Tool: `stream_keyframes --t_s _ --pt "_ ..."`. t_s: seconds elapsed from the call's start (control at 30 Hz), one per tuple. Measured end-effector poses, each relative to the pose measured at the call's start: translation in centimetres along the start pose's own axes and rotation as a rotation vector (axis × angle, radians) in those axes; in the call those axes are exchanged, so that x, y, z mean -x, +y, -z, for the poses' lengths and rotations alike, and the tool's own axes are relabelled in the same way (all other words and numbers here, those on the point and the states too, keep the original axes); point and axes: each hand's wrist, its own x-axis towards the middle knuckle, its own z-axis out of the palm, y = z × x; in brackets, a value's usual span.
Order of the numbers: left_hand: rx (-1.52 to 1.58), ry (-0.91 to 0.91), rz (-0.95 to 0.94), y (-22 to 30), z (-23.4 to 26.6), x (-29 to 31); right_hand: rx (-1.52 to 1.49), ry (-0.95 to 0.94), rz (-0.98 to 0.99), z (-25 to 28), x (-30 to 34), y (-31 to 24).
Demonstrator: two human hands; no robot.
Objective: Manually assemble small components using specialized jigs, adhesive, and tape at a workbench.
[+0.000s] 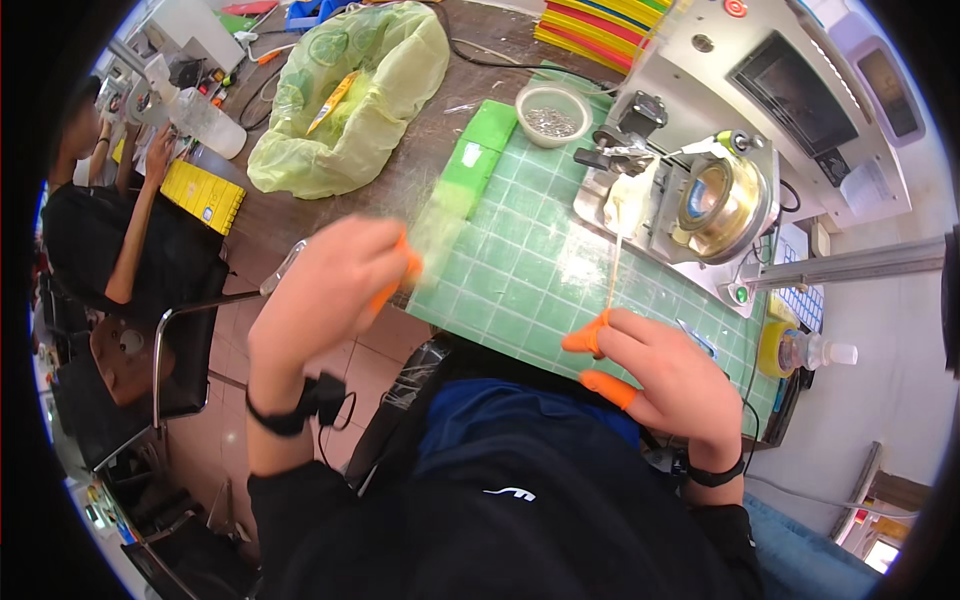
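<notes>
Orange-capped, the right hand point(672, 382), thumb parted from forefinger, meets a thin strand point(616, 262); the left hand point(335, 288) curls, hold unclear.

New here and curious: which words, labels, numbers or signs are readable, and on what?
I won't transcribe wording; marks stand here:
Black shirt: white curved logo.
White machine: round red mark, too small.
Spool: label too small.
Yellow packet: print too small.
Pale green liner: green printing, blurred.
</notes>
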Motion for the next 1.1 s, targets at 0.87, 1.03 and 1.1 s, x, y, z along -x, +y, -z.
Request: stream_keyframes --t_s 0.87,1.03,1.1 --pt "0.32 0.552 0.352 6.0 -3.1 3.9 -1.252 -0.154 -0.129 -8.6 -10.2 -1.9" --pt "0.297 0.494 0.341 6.2 -3.8 3.6 -1.264 -0.069 -0.112 -8.2 -10.3 -1.7" --pt "0.321 0.46 0.286 6.0 -3.7 3.7 -1.169 -0.049 -0.106 -8.3 -10.3 -1.1"
